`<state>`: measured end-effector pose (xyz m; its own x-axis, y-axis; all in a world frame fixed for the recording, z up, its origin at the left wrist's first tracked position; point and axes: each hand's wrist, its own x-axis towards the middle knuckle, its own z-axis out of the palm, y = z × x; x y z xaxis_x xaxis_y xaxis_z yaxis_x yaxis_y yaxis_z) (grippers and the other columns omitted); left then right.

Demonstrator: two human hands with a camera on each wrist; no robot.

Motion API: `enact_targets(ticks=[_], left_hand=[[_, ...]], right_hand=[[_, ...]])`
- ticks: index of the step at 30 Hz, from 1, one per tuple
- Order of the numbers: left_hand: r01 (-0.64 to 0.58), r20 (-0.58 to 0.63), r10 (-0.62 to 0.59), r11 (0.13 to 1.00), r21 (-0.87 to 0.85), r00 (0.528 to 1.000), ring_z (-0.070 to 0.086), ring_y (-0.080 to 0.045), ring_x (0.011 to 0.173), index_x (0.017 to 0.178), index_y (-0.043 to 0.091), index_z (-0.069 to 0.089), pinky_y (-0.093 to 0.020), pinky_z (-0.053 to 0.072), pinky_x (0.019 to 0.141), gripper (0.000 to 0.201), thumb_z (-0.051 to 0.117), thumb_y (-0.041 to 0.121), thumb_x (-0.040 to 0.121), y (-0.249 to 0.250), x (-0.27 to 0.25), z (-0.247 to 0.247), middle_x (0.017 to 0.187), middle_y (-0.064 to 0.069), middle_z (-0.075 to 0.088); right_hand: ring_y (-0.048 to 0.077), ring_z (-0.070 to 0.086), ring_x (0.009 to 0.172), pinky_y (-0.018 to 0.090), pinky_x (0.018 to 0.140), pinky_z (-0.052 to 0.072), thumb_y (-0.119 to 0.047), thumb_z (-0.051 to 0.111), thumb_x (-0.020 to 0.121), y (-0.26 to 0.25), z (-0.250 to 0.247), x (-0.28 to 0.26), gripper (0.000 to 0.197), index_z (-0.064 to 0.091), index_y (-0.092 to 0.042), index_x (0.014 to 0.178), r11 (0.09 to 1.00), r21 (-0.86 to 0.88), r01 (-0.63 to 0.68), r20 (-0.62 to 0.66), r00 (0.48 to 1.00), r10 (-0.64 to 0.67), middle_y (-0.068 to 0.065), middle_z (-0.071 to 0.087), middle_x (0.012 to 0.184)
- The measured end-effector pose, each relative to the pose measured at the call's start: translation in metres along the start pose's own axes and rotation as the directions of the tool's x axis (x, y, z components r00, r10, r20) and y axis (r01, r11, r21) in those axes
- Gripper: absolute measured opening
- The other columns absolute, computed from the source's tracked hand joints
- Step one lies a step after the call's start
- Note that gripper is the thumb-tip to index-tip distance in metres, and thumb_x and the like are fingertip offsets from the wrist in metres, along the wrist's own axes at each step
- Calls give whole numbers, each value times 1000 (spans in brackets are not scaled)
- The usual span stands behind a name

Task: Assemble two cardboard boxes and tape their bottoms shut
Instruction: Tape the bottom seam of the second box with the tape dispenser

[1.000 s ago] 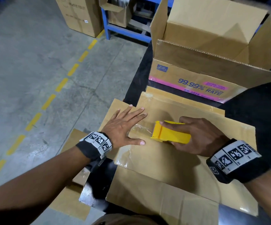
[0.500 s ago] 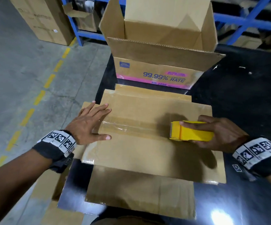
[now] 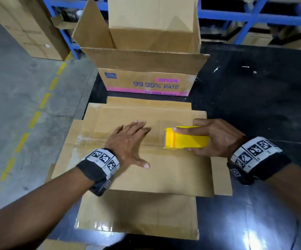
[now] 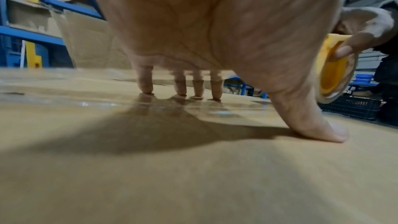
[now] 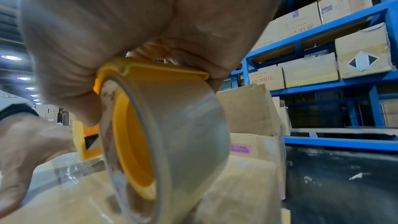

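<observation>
While the left hand [image 3: 128, 141] lies flat with fingers spread on the box bottom [image 3: 164, 174], the right hand [image 3: 216, 138] has its grip wrapped round the yellow tape dispenser [image 3: 185, 139], which sits on the seam toward the right side of the box. Left grip is wide, holding nothing, just pressing; the left wrist view shows fingertips [image 4: 146, 89] and thumb down on the cardboard and on the shiny tape strip [image 3: 92, 139]. Right wrist view shows the clear tape roll [image 5: 172, 142] in the dispenser, low over the cardboard.

Step in hand, as I read it: taping the bottom seam of the second box, which stands upside down on the black desk [image 3: 254, 105], flaps closed. Tape covers the seam from the left edge to under the left hand; whether it runs unbroken to the dispenser is hard to tell. A first box [image 3: 146, 58] stands upright and open just behind it, touching or nearly so; its underside is hidden, probably done already.

Next move likely needs the dispenser carried on to the right edge, wrapped down over the side, then tilted so the blade cuts the tape, with the left hand pressing the strip down. Risk: tape wrinkling or lifting if the pull goes off line.
</observation>
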<state>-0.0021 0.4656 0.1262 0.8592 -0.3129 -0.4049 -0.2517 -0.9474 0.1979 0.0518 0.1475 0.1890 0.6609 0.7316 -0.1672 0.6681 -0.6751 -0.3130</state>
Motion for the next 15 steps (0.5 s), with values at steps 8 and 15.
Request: enact_targets(ticks=[8,15], left_hand=[[25,6,-25,999,20,1000,-2,-11,158,160,45,-3,-50,12,128,137,61,97,51,0,3,1,170,20,-9],[25,-3,-25,999,20,1000,0,-11,158,159,48,-2,-51,18,127,138,56,103,46,0,5,0,170,20,-6]], right_hand=[[9,49,68,25,63,47,-47,80,73,59,-21,-75,86,35,-61,145,995,10,-98,17,995,98,-12,49,90],[9,49,64,21,63,44,-44,83,71,101,-20,-126,85,42,-55,145,984,-5,-179,41,983,179,-12,50,88]])
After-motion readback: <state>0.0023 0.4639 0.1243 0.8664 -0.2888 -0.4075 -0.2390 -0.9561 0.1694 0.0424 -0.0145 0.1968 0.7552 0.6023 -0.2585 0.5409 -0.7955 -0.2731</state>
